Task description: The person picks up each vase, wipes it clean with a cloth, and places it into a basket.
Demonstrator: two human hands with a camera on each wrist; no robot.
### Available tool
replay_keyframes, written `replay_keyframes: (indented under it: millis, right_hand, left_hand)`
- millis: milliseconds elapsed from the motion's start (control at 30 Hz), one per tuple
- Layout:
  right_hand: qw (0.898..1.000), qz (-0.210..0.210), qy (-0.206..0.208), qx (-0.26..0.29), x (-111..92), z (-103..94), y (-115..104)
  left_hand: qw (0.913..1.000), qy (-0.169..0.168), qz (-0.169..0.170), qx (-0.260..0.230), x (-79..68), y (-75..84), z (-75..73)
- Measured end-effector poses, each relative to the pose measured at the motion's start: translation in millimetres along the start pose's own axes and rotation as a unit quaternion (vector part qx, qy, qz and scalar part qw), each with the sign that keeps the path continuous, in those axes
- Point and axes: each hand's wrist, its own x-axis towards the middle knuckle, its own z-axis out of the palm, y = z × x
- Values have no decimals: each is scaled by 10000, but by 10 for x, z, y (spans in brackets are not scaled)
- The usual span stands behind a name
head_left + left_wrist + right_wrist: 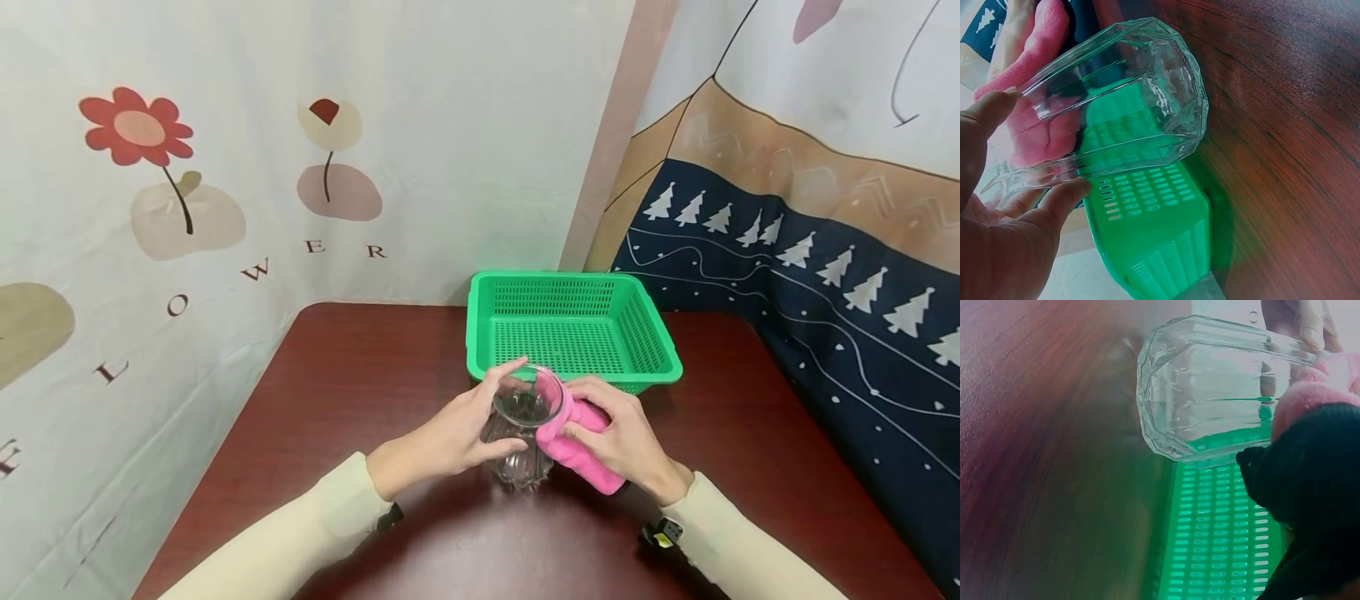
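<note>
A clear glass jar (519,467) with faceted sides stands upright, its wide mouth facing up. My left hand (457,429) grips it near the rim, thumb on the near side and fingers on the far side. Bunched in my right hand (626,429) is a fluffy pink cloth (577,454), pressed against the jar's right side at the rim. In the left wrist view, the pink cloth (1044,128) shows through the glass. A dark bunched piece (1316,481) covers part of the right wrist view, below the pink cloth.
Just behind the jar, a green perforated plastic basket (663,367) sits at the back of the dark red-brown wooden table (375,375). A printed curtain (465,150) hangs behind the table, and a navy one with white trees (810,308) hangs along the right.
</note>
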Motion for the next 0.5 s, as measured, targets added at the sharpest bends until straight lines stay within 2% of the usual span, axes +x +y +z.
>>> replay_keyframes:
  millis: [500]
  right_hand:
    - [9969,-307,-509,-524,8,-72,44]
  left_hand:
    - [10000,9,55,-2,3,27,-3]
